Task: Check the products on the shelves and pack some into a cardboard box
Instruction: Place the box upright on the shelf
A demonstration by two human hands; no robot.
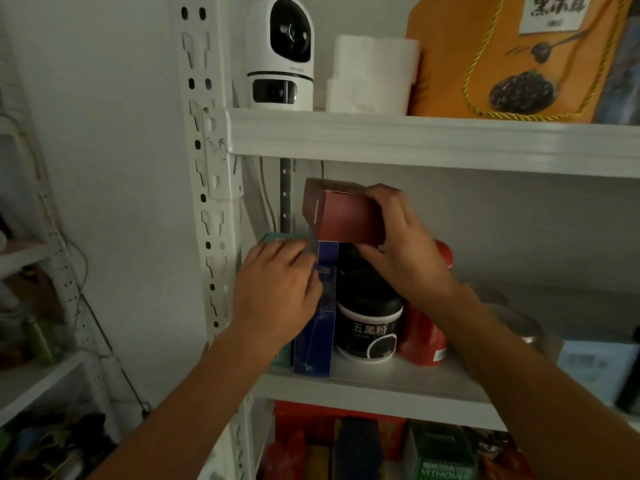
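Note:
My right hand [398, 244] grips a dark red carton [341, 216] by its right end and holds it above the products on the middle shelf [374, 382]. My left hand [277, 289] holds the top of a tall blue carton [317, 327] that stands at the shelf's left end, its fingers curled round the carton's upper edge. A black jar with a white band [369, 327] stands right of the blue carton, under the red carton. A red bottle [424, 337] stands behind my right wrist. No cardboard packing box is in view.
A teal carton [273, 239] peeks out behind my left hand. The upper shelf [415, 140] carries a white camera [280, 53], white foam blocks [372, 74] and an orange gift bag [512, 57]. More packages fill the shelf below [381, 445]. A second rack [38, 306] stands at left.

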